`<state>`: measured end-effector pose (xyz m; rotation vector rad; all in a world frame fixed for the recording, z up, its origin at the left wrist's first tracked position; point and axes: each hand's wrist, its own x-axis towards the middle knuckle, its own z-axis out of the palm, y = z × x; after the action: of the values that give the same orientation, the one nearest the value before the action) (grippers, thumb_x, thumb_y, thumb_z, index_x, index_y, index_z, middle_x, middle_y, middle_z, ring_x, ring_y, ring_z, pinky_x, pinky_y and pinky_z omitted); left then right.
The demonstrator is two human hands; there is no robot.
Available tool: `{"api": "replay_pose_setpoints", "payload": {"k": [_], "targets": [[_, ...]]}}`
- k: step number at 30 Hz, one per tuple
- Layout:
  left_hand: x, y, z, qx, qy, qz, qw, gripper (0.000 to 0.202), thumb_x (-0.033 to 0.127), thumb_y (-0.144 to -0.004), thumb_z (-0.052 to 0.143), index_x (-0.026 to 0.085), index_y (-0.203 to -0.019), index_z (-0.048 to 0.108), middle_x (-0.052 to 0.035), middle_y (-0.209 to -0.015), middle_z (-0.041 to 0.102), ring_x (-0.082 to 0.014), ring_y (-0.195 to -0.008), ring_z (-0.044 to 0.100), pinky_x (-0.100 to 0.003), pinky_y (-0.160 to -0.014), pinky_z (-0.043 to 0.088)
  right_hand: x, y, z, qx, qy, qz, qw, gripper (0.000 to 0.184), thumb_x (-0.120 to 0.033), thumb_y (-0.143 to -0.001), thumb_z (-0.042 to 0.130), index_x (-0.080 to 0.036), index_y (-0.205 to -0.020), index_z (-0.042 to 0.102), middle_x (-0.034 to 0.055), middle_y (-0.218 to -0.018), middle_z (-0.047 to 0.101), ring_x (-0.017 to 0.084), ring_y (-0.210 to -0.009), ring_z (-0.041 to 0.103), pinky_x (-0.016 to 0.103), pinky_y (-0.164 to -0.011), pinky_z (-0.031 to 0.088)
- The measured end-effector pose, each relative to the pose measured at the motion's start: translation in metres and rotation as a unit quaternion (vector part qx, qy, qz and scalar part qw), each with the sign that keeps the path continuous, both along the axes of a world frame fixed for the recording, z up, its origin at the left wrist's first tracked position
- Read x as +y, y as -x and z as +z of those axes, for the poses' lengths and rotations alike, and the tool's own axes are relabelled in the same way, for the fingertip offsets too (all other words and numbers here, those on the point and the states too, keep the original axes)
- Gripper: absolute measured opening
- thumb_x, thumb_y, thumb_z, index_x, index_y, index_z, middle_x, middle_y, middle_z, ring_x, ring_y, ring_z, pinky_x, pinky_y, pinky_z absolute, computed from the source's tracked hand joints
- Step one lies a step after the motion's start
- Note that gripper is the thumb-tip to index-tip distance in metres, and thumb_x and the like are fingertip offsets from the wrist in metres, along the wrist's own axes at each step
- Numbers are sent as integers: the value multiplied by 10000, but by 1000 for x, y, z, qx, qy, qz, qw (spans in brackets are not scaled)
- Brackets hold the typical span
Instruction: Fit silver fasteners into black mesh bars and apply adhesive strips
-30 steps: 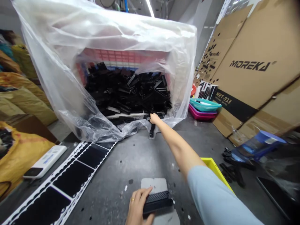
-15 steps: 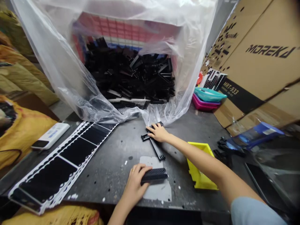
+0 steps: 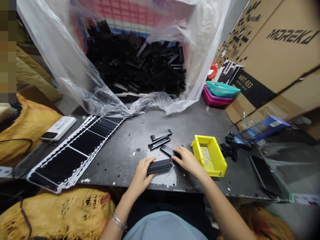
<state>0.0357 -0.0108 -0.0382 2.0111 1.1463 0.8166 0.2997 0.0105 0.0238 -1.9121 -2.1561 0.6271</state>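
The left hand [image 3: 142, 171] holds a fat black plastic bar [image 3: 159, 166] covered in a bumpy grid of tiny holes. Its fingers wrap around the bar's left end, and the bar sits on a pale grey card [image 3: 163, 178]. The right hand [image 3: 188, 162] is a little open, with its fingers on a thin black strip [image 3: 168, 151] just beside the fat bar. You cannot tell if it grips the strip.

A toothed black strip [image 3: 161, 135] and a second toothed strip [image 3: 159, 143] lie side by side on the dark, speckled metal counter [image 3: 125, 163]. Half a second ago, the right hand was pressing on black strips there. Now it has moved down next to the left hand.

To the right sits a yellow plastic bin [image 3: 212, 163] holding small silver bits [image 3: 205, 155]. At the top, a shiny clear plastic bag [image 3: 50, 56] hangs around a heap of black parts [image 3: 135, 63].
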Motion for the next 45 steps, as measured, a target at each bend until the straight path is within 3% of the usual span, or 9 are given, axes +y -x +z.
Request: {"api": "replay_pose_setpoints", "payload": {"k": [4,8,13,18,22,26,31,39,45], "targets": [[-7,5,8,9,-11,26,1000,774,243,-871,774,301,-1547,400,-127,-1420,542,-324,-1310,523,-538,-1112,443,-23,-10,20,59,-13,-7,998,395,-371,-1067,447,-215,-1376,638,107,-1180,693,252,-1100,682,387,-973,529],[-34,12,22,27,-101,53,993,1052,475,-778,879,281,-1619,276,-153,-1519,459,-336,-1400,450,-510,-1166,392,-57,-3,30,185,49,126,973,371,-407,-1089,435,-290,-1321,700,40,-1134,732,189,-1058,704,316,-944,554],[-57,3,16,76,-252,37,964,330,245,-964,714,286,-1285,653,-23,-1139,718,-200,-1105,622,-353,-1041,421,-78,20,1,150,-21,99,983,249,-417,-1022,603,-237,-1094,759,45,-1022,784,206,-960,735,308,-876,569],[-48,-8,7,82,-261,90,958,210,178,-987,662,271,-1174,689,-27,-1077,722,-202,-1060,626,-382,-1030,414,-43,7,2,78,-94,20,992,326,-405,-1071,477,-206,-996,724,104,-962,721,267,-939,674,410,-876,528],[-36,-13,11,111,-223,109,962,473,350,-928,748,241,-1367,608,-131,-1349,613,-317,-1315,523,-484,-1109,412,24,16,6,44,-113,59,991,204,-224,-1017,566,-234,-1163,709,113,-1152,666,271,-1070,609,426,-945,491],[-27,-15,15,130,-169,46,976,475,365,-934,729,250,-1374,591,-138,-1499,509,-338,-1420,455,-537,-1166,396,64,34,0,34,-99,119,987,88,-145,-928,684,-196,-971,742,132,-1185,632,286,-1139,564,432,-963,455],[-25,-14,13,110,-157,29,981,248,351,-1004,620,274,-1237,655,-106,-1514,489,-325,-1453,416,-563,-1188,377,51,25,-6,70,-59,193,977,62,-183,-892,751,-207,-883,695,64,-1094,671,229,-1055,601,380,-936,439],[-31,-13,2,144,-164,40,975,733,471,-885,771,275,-1518,457,-137,-1443,525,-347,-1357,466,-573,-1175,379,39,25,-7,173,-18,231,957,30,-222,-955,664,-208,-941,687,37,-1069,739,189,-1038,676,339,-966,501],[-39,-16,9,138,-202,70,967,311,366,-907,759,293,-1202,695,-99,-1376,520,-335,-1371,417,-554,-1195,351,51,24,-3,142,-17,185,972,303,-306,-1080,452,-194,-1045,731,41,-1020,780,181,-961,713,305,-888,535]]}}
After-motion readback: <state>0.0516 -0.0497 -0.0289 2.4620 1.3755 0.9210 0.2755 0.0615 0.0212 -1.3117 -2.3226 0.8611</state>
